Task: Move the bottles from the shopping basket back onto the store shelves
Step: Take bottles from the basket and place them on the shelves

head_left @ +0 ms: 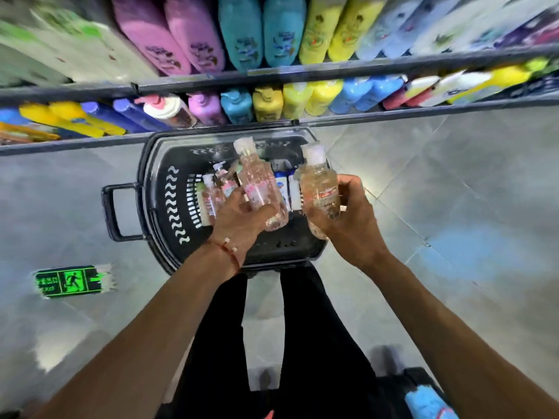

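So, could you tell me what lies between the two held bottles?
Head view: blue-labelled white bottles down in the basket show between the pinkish bottle and the amber bottle.

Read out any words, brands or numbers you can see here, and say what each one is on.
Nothing reads clearly.
Green floor sign: running-figure pictogram; characters blurred.
Pink-labelled bottle in the left hand: print blurred.
Other clear bottle in the right hand: label too small.
Shelf bottles: logos blurred.
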Demonstrator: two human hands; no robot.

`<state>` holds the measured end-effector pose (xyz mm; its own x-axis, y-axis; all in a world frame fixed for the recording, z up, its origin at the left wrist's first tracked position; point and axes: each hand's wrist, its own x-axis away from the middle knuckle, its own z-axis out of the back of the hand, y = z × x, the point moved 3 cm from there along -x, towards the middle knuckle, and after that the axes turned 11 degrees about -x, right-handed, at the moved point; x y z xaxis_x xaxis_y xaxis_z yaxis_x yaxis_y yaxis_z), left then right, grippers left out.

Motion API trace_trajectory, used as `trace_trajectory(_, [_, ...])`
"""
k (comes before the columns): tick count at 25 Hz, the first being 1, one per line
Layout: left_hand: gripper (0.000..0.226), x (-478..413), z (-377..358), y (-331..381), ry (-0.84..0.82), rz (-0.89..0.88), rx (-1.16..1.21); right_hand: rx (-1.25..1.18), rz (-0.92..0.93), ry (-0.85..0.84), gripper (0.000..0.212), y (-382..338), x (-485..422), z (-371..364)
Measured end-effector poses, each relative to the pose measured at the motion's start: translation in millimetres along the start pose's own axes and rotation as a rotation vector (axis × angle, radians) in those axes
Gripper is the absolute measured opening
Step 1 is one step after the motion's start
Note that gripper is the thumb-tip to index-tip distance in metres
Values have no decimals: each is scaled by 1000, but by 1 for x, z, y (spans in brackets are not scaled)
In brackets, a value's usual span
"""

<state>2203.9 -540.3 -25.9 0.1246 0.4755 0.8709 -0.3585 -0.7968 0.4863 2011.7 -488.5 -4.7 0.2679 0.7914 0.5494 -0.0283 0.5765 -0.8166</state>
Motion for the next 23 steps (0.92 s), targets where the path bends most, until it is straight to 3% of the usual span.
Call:
trace_trajectory(4, [69, 75, -16, 32, 0, -134, -33, -286, -27, -116, 38, -66, 49, 33])
trace_trajectory(6, [72, 107, -26, 45, -6, -186, -18, -299, 10, -171, 35, -91, 70, 47])
trace_trajectory(10, [51, 172, -43, 63, -57, -339, 70, -357, 60, -216, 28, -134, 112, 76])
trace_trajectory(14, [61, 226, -49, 75, 9, -428, 67, -434, 119, -261, 26, -166, 154, 95])
trace_trajectory(18, [78, 262, -57, 80, 67, -496, 85, -319, 262, -174, 50, -174, 192, 114])
trace_trajectory(20, [64, 283, -67, 77, 15, -531, 90, -326, 274, -124, 61, -171, 210, 123])
trace_trajectory(23, [36, 314, -81, 66, -35, -583, 110, -387, 272, -118, 52, -171, 241, 133])
